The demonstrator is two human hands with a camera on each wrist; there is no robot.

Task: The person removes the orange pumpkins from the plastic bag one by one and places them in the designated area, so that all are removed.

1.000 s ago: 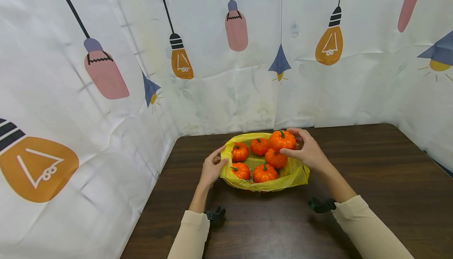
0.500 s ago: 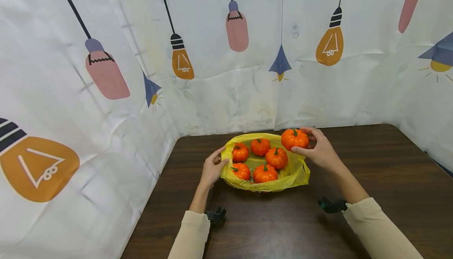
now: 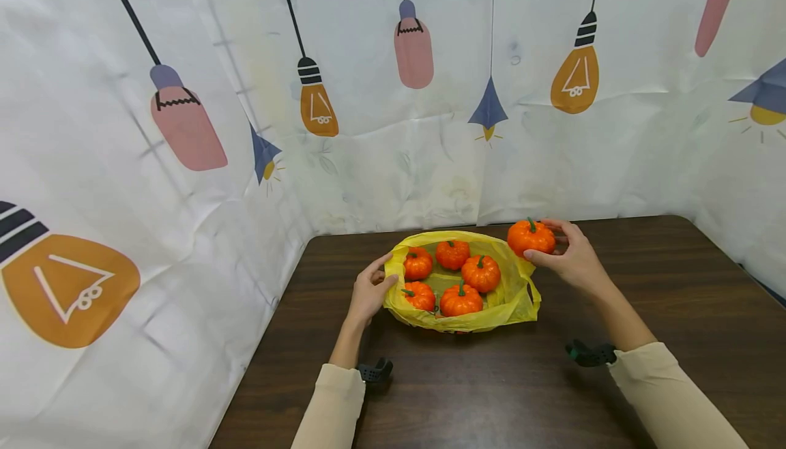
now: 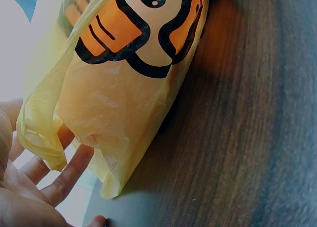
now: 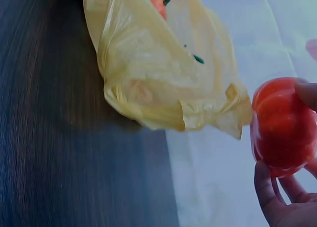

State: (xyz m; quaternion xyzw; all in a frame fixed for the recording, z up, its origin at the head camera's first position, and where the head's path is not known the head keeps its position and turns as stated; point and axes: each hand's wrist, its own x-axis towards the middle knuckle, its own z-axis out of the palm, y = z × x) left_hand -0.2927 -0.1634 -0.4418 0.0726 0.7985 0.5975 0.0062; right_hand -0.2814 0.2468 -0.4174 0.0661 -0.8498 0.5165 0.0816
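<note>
A yellow plastic bag [image 3: 506, 312] lies spread open on the table, several small orange pumpkins with green stems inside, one of them a pumpkin [image 3: 482, 273] at its right. On the bag's left rim, my left hand [image 3: 366, 296] holds the edge between thumb and fingers; the left wrist view shows the bag's printed side [image 4: 106, 106] close up. Right of the bag, my right hand [image 3: 576, 258] grips a larger pumpkin [image 3: 529, 238] between thumb and fingers, raised beside the rim. The right wrist view shows that pumpkin's ribbed skin [image 5: 281, 130]; part of the palm is cut off there.
The dark wooden table [image 3: 467, 387] extends in front of the bag and to both sides. Behind it hangs a white cloth [image 3: 393, 183] printed with lamps and bulbs, also along the left side.
My right hand has carried the larger pumpkin rightward from over the bag to beyond its right rim, uncovering the pumpkin underneath. My left hand stays at the left rim.
</note>
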